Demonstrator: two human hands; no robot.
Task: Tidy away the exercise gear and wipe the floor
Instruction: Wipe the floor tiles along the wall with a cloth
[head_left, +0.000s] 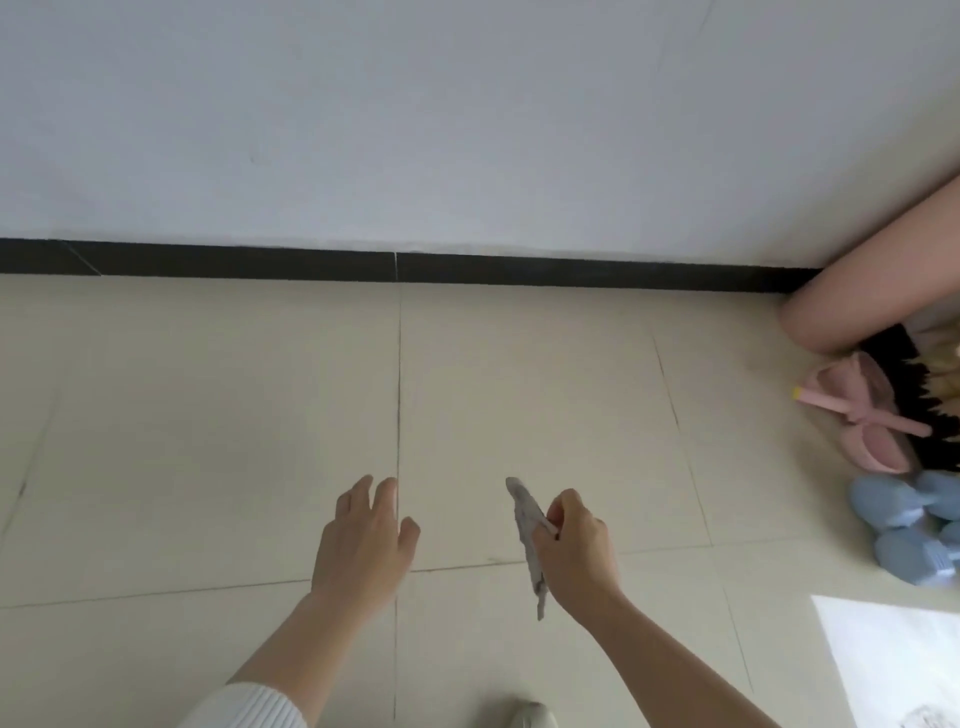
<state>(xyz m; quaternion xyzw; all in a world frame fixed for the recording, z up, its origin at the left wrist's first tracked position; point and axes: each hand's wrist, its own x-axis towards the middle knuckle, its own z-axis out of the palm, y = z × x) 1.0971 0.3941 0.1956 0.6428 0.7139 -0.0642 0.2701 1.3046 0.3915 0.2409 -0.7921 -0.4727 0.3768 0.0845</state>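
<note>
— Where's the rag?
— The crumpled grey cloth (525, 530) hangs pinched in the right hand (576, 556), above the cream tiled floor (208, 441). The left hand (363, 545) hovers loose-fingered, holding nothing.
— The gear?
— Pale blue dumbbells (883, 504) sit near the rolled pink mat (883, 270) (stowed, I'd judge). She'd best spread the cloth flat under her palm and wipe in overlapping passes.

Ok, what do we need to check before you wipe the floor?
1. Cloth in the right hand: ok, gripped.
2. Left hand free: ok, open, holding nothing.
3. Floor tiles ahead bare: ok.
4. Blue dumbbells and rolled pink mat out of the way: ok, off at the right side.
5. White sheet off the floor: not ok, it lies at the right.
6. Cloth damp: cannot tell.
</note>
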